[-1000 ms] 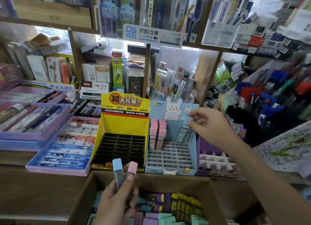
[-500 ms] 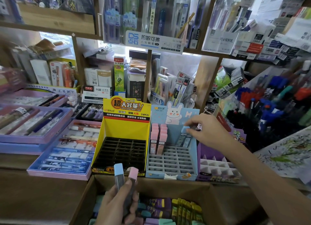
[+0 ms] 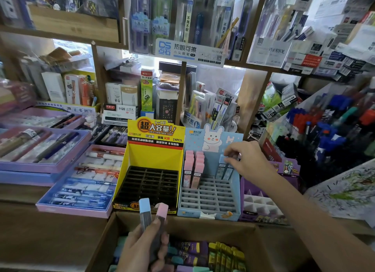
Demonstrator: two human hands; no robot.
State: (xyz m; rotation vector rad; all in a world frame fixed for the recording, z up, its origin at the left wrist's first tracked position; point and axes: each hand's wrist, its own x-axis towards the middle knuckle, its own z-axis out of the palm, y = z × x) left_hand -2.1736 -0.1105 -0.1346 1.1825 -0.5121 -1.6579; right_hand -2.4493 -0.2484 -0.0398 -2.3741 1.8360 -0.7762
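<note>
My left hand [image 3: 142, 249] grips two slim lead cases over a cardboard box: one with a blue cap [image 3: 145, 209], one with a pink cap [image 3: 161, 212]. My right hand [image 3: 246, 160] reaches into the light-blue bunny display box [image 3: 209, 213] and pinches the top of a blue-capped case [image 3: 224, 166] standing in the back right slots. Several pink-capped cases [image 3: 193, 168] stand in the back left slots of its grey grid. The front rows of the grid hold nothing.
A yellow display box [image 3: 154, 149] with an empty black grid stands left of the blue one. The cardboard box [image 3: 105, 245] below holds several coloured cases. Purple pen trays [image 3: 77, 208] lie at left, a purple display [image 3: 261, 208] and pen racks at right. Shelves rise behind.
My right hand has come down from the bunny card to the back right slots, lowering the blue-capped case into the grid. My left hand has stayed in place with its two cases.
</note>
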